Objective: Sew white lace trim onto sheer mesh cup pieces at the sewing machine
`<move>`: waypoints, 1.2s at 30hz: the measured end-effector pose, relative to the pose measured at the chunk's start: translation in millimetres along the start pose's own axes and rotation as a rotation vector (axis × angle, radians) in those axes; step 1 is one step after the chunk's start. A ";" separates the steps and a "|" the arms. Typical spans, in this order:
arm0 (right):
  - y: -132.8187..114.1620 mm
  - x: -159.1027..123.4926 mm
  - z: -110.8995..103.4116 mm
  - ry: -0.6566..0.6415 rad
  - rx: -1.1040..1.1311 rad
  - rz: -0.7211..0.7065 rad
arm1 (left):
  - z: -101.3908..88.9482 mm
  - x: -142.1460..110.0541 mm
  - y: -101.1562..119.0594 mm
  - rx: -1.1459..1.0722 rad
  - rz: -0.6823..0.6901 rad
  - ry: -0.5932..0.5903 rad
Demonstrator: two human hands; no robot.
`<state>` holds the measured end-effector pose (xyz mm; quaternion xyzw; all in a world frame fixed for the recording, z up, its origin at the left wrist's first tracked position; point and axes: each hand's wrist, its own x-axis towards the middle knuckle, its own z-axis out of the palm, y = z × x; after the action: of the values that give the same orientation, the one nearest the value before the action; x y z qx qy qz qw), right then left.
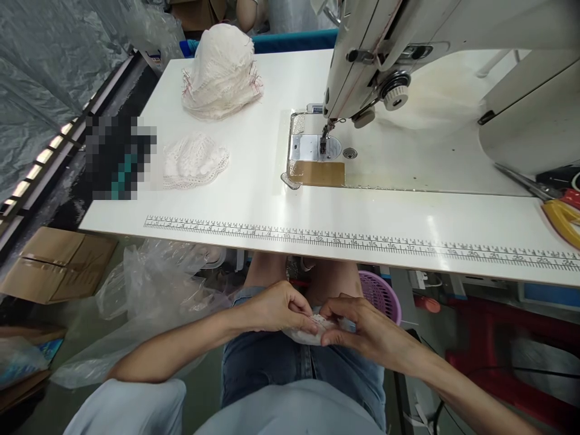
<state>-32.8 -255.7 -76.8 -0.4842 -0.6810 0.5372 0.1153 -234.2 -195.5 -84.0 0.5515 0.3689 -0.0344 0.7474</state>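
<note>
Over my lap, both hands pinch a small piece of white lace-trimmed fabric (304, 336). My left hand (283, 309) grips its left side between thumb and fingers. On the other side my right hand (356, 323) is closed on the same piece, thumb below and fingers above. Part of the fabric is hidden by the fingers. On the white table ahead lie a flat white lace piece (196, 161) and, behind it, a stack of cream fabric pieces (222, 72) with reddish edges. A sewing machine (362, 66) stands at the right, its presser foot (323, 144) over the needle plate.
A printed ruler (362, 243) runs along the table's front edge. Yellow-handled scissors (559, 217) lie at the far right. Below are a purple basket (393, 296), a red stool (484, 350), clear plastic bags (149, 290) and a cardboard box (58, 263). Another person's arm (247, 13) shows at the back.
</note>
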 end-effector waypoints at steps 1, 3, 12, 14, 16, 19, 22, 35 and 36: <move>0.6 -0.2 0.3 0.009 -0.001 -0.004 | 0.1 0.1 -0.1 -0.008 -0.002 -0.002; 1.6 0.4 0.7 0.009 0.037 -0.016 | 0.6 0.1 0.8 -0.029 -0.014 -0.005; 7.4 3.6 0.4 -0.029 0.200 0.005 | 3.0 -2.2 9.0 -0.082 -0.117 -0.023; 7.9 2.8 0.0 -0.027 0.210 0.022 | 3.1 -2.2 7.5 -0.104 -0.125 -0.039; 7.7 2.1 -0.7 -0.027 0.213 0.032 | 3.5 -2.1 6.0 -0.127 -0.118 -0.049; 7.0 0.8 -1.7 -0.035 0.225 0.035 | 4.4 -1.7 6.2 -0.104 -0.089 -0.040; 7.0 -0.5 -2.2 -0.035 0.225 0.024 | 4.2 -1.8 8.8 -0.029 -0.067 -0.006; 1.8 0.5 -5.9 0.010 0.033 -0.045 | 6.6 4.4 12.4 -0.088 -0.077 0.024; 2.5 0.0 -6.1 0.014 0.028 -0.048 | 7.3 5.7 11.8 -0.101 -0.075 0.038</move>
<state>-27.2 -252.0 -76.5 -0.4697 -0.6841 0.5403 0.1397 -220.9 -195.1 -77.1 0.4994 0.4046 -0.0333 0.7654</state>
